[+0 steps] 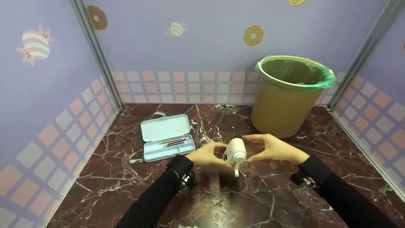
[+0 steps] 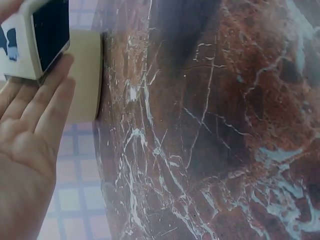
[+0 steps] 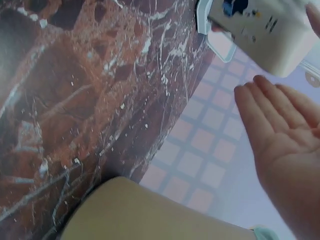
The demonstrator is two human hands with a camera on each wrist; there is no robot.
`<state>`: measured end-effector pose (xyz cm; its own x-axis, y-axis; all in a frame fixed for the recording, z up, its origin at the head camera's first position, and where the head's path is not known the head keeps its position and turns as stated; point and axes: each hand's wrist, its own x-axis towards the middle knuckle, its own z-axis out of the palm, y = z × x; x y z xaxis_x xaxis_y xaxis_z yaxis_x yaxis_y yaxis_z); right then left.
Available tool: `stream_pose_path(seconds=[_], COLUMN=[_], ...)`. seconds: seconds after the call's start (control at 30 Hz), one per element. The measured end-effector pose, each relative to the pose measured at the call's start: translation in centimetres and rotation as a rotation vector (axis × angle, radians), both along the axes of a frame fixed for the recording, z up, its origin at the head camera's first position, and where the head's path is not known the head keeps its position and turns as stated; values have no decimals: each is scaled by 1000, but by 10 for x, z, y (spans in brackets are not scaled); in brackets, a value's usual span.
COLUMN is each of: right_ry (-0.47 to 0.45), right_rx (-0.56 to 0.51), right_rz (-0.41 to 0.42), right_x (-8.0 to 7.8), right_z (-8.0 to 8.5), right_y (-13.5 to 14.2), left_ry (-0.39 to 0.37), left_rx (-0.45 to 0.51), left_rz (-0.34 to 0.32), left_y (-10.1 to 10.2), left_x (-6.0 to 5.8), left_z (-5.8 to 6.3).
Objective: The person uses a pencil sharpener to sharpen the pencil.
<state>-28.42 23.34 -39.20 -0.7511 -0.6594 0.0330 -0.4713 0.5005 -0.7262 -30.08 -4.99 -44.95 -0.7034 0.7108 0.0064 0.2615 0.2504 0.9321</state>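
A white hand-crank pencil sharpener [image 1: 236, 147] is tipped with its crank toward me, above the marbled table. My left hand [image 1: 207, 154] holds it between thumb and fingers from the left side. In the left wrist view, the fingers of this hand [image 2: 35, 117] lie along the sharpener [image 2: 12, 47], whose dark flat face shows. On the other side my right hand [image 1: 273, 148] spreads thumb and fingers around the sharpener without gripping it. The right wrist view shows that hand's straight fingers [image 3: 267, 107] close to the sharpener's white body [image 3: 265, 35], which bears small printed figures.
An open light-blue pencil case [image 1: 166, 128] with several pencils [image 1: 175, 142] lies to the left. A tan trash bin [image 1: 281, 107] with a green liner stands at the back right. Patterned walls [image 1: 202, 87] enclose the marbled tabletop [image 1: 253, 196] at the back and sides.
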Motion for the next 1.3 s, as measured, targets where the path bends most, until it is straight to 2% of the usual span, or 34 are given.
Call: stream_pose_path(seconds=[0.37,0.5,0.7,0.87,1.07,1.2,1.3], right_ry=[-70,-68,-8,33,128,222,258], right_rx=[-57,-32,7,13,34,61,76], right_rz=[136,163,164,121,-17,-99,-145], right_x=[-5,-4,-3,-2,-1,0,1], right_z=[-2,-3,-3,-3,-2,-2,-3], right_y=[-10,-13,-18,-19,-18,-21,-25], left_ry=[-42,-62,-90,-88,-53,45,167], left_rx=[-48,-56,-63,-49,14,-13,-101], left_rz=[-49,-73,-95,-91,-70,-51,17], left_y=[-1,0,0,-2,-4,0,5], left_x=[3,3,2,1,5,11,15], left_z=[0,-2,-4,-3,2,6,5])
